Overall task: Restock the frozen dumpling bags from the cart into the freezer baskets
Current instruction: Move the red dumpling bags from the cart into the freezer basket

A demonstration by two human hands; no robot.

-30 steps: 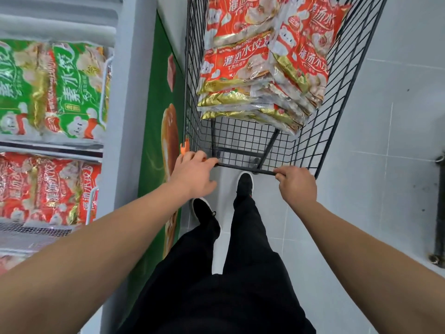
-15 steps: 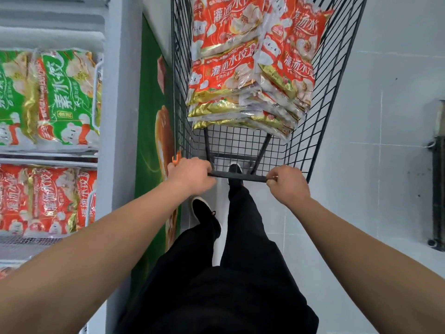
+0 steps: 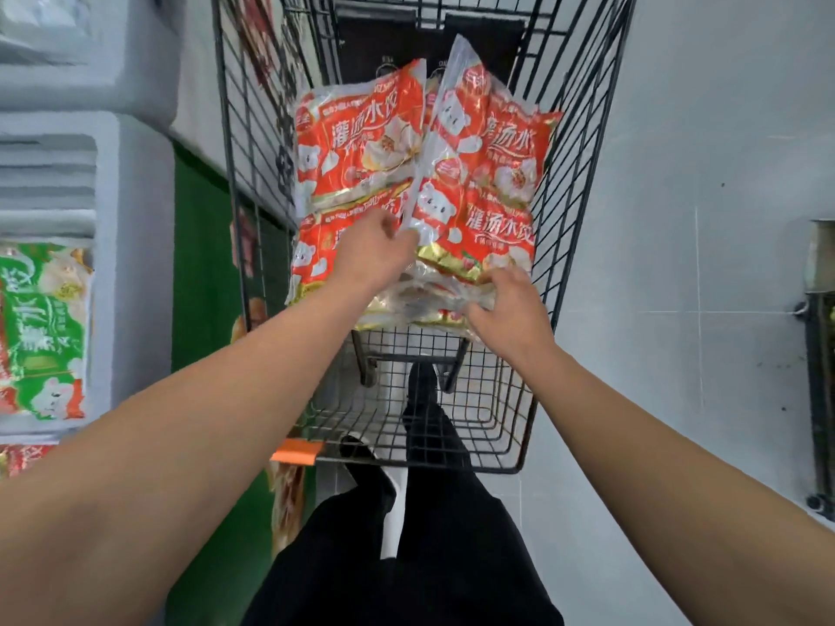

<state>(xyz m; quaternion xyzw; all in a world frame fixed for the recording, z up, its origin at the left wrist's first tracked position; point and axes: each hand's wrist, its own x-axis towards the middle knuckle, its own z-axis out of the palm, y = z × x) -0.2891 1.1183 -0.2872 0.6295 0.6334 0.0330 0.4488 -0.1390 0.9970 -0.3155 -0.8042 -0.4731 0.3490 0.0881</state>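
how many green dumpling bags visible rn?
1: a green dumpling bag in the freezer, at the frame's left edge, left of the cart. More may lie hidden out of frame.

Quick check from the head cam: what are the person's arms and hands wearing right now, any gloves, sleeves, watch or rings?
Nothing that shows. Both forearms are bare right up to the frame edge, so no sleeve is in view. The left hand and right hand have no gloves, and no watch, band or ring can be seen on either. Lower down the person wears black trousers and black shoes.
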